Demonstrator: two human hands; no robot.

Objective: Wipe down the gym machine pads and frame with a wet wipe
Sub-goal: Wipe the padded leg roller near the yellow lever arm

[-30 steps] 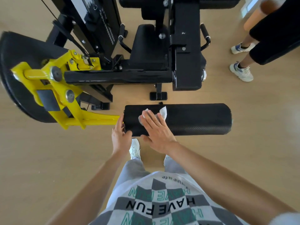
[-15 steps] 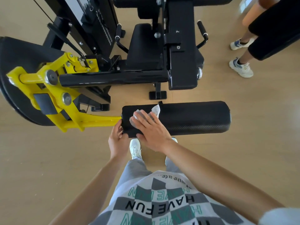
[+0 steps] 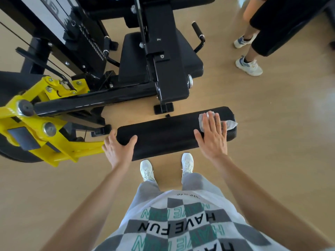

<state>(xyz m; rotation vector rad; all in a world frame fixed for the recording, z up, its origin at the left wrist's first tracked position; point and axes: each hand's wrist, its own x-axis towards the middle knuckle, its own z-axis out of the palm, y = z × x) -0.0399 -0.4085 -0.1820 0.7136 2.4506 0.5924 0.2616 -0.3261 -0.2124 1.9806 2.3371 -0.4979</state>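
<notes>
Right hand (image 3: pixel 213 136) lies flat, fingers straight, pressing the wipe (image 3: pixel 230 124) onto the pad (image 3: pixel 163 134). Left hand (image 3: pixel 117 149) grips the pad's other end, thumb on top.

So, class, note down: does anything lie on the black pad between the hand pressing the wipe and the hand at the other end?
Nothing visible does. The right hand presses the wet wipe flat near the right end of the pad, the left hand grips its left end, and the stretch between them is bare.
</notes>
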